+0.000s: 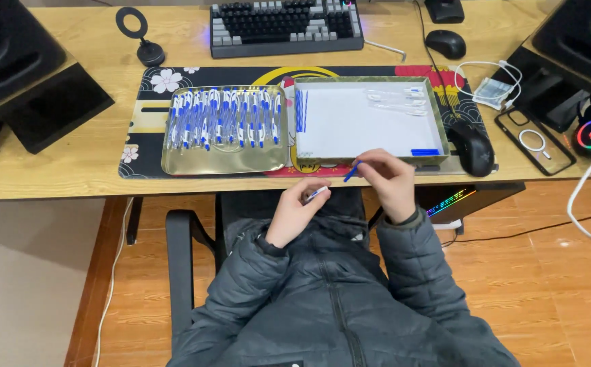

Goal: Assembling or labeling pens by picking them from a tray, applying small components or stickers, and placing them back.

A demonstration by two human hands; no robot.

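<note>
Slim blue plastic pen part (352,170) between right-hand fingers (377,163)

Two hands show: the left hand (294,212) has its grip on one pen barrel (317,194), and the right hand (389,182) pinches one blue pen part (352,171). Two trays sit on one patterned desk mat (147,112): a gold tray (224,163) packed with blue-and-white pens (224,119), too many and too close to count surely, and a white-floored tray (363,122) with a few clear barrels (397,100), a row of thin blue refills (301,111) and a small group of blue caps (424,152). On the tabletop (51,170) are one keyboard (285,27), two black mice (473,148) (445,43), two black speakers (10,51) (584,30) and one phone case (534,141).
</note>
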